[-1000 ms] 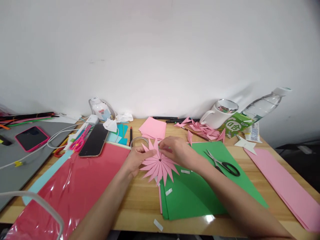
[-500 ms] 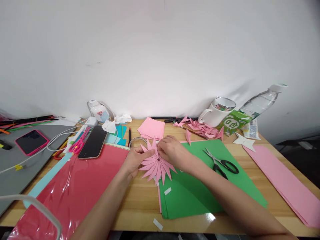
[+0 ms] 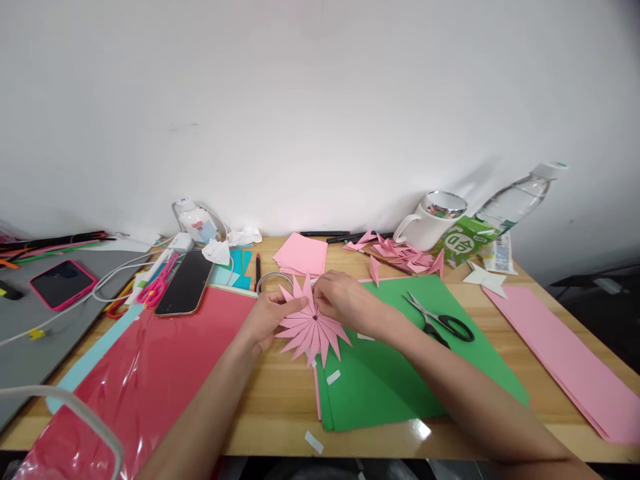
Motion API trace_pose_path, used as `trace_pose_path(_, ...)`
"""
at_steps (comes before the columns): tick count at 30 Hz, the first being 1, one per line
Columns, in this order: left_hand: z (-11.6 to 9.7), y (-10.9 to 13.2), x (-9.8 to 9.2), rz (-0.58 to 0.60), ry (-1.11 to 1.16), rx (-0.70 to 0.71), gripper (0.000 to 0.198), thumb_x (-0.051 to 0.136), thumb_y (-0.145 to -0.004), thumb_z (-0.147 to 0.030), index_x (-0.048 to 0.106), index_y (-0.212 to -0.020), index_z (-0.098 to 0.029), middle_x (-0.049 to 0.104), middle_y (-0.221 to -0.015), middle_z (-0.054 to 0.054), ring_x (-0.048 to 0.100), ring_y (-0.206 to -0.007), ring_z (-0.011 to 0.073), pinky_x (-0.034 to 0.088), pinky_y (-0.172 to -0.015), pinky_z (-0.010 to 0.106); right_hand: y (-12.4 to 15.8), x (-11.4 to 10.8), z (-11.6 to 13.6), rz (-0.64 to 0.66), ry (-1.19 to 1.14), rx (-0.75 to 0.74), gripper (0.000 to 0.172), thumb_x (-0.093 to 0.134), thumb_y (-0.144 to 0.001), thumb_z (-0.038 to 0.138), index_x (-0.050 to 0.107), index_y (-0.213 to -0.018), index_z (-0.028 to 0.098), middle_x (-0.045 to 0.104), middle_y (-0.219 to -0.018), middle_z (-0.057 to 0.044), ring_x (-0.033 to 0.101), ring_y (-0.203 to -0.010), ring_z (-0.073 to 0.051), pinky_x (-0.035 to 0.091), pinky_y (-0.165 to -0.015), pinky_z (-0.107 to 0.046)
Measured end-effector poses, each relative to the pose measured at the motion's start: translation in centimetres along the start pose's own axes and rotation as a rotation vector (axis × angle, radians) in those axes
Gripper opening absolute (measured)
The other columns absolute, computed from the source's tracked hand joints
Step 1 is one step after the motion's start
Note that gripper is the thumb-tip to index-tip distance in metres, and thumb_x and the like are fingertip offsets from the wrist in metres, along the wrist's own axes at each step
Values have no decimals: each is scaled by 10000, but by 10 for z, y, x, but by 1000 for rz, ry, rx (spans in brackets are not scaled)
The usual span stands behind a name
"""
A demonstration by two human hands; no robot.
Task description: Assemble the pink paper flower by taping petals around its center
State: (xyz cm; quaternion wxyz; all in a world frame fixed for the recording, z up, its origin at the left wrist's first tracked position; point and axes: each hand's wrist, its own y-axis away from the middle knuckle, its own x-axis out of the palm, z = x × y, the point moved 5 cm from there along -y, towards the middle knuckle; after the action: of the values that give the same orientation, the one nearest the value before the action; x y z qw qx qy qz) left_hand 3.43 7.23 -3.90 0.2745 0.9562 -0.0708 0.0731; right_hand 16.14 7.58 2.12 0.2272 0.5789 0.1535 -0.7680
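Between my hands is a pink folded-paper star (image 3: 316,340) with many thin points and a small hole in its middle. My left hand (image 3: 269,316) pinches its left side, thumb lying on top. Fingers of my right hand (image 3: 345,299) are curled closed on its upper right points; whatever the fingertips grip there is hidden. Under and beside my right forearm lies a stack of green paper (image 3: 385,393), with black-handled scissors (image 3: 445,327) on it. A ring-shaped roll (image 3: 274,277) sits just behind my left hand.
Pink folded pieces (image 3: 405,257) are heaped at the back right near a white mug (image 3: 431,223) and a leaning water bottle (image 3: 517,200). Pink sheets (image 3: 565,360) lie right. Left are a red plastic-covered pack (image 3: 165,373), a phone (image 3: 185,283) and pink scissors (image 3: 159,283).
The view has shifted slightly. Both hands keep their hold on the pink paper star, with hardly any movement of the fingers.
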Motion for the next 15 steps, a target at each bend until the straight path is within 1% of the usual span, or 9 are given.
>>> trace_pose_path(3, 2, -1, 0, 15, 8, -7, 300, 835, -413, -261, 613, -555, -117, 612, -490, -2, 532, -425, 106, 404, -405, 208, 1, -1, -5, -23, -40, 0, 135, 481, -800, 78, 567, -705, 121, 585, -738, -74, 505, -715, -153, 344, -651, -239)
trace_pose_path(6, 2, -1, -1, 14, 9, -10, 304, 835, -412, -262, 612, -555, -114, 618, -502, 3, 530, -427, 104, 404, -404, 207, 1, -3, -9, -82, -122, -36, 138, 491, -803, 86, 570, -700, 133, 592, -738, -61, 517, -730, -147, 344, -664, -235)
trace_pose_path(9, 1, -1, -1, 6, 11, -6, 305, 836, -409, -263, 607, -544, -113, 609, -487, -1, 516, -413, 97, 391, -394, 203, 2, -2, -11, -119, -172, -56, 129, 520, -778, 87, 575, -676, 143, 597, -721, -47, 522, -717, -144, 341, -658, -234)
trace_pose_path(12, 0, -1, -1, 11, 16, 9, 297, 835, -411, -255, 611, -546, -115, 610, -483, -1, 519, -414, 98, 387, -397, 201, 0, 0, -9, -131, -182, -54, 135, 533, -758, 88, 571, -641, 145, 598, -706, -45, 522, -700, -142, 339, -651, -234)
trace_pose_path(15, -1, -1, 0, 10, 11, 8, 285, 832, -424, -254, 620, -556, -119, 610, -480, -4, 518, -409, 96, 383, -400, 200, -2, 2, -5, -112, -155, -31, 152, 515, -747, 71, 564, -621, 140, 598, -693, -49, 516, -685, -140, 339, -650, -234)
